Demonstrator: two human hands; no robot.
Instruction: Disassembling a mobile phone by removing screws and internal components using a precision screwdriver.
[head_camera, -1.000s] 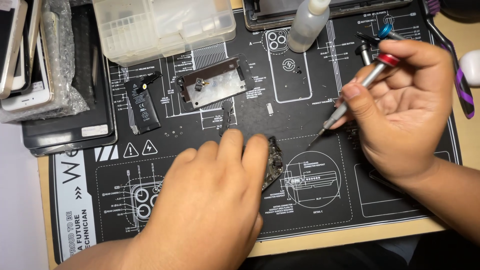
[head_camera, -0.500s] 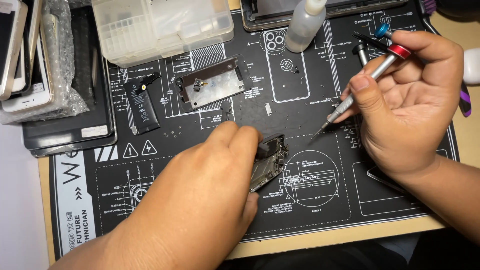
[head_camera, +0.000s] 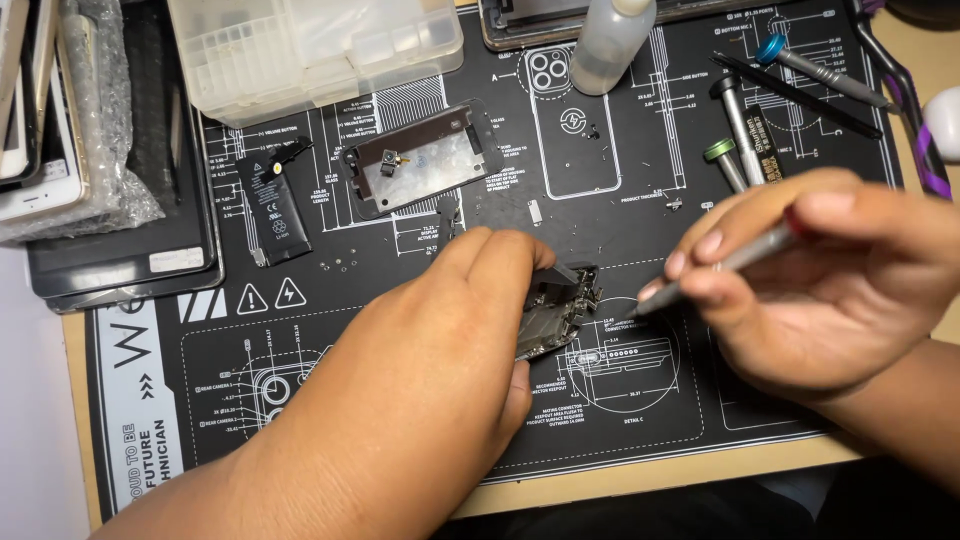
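- Left hand (head_camera: 420, 370) clamps a small metal phone part (head_camera: 556, 312), covering most of it.
- Right hand (head_camera: 830, 285) pinches one screwdriver (head_camera: 720, 268).
- Nearby on the black mat (head_camera: 400, 260): one battery (head_camera: 276, 207), one bottle (head_camera: 610, 40), one clear box (head_camera: 300, 50).

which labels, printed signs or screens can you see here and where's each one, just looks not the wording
Work mat: covers the desk, black with white line diagrams and print.
Warning triangles: two white outlined signs, mat's left part.
Battery: small black rectangle with a pale label, upper left of mat.
Phones: stacked at far left, white edges, screens dark.
Screen panel: top edge, dark with grey frame.
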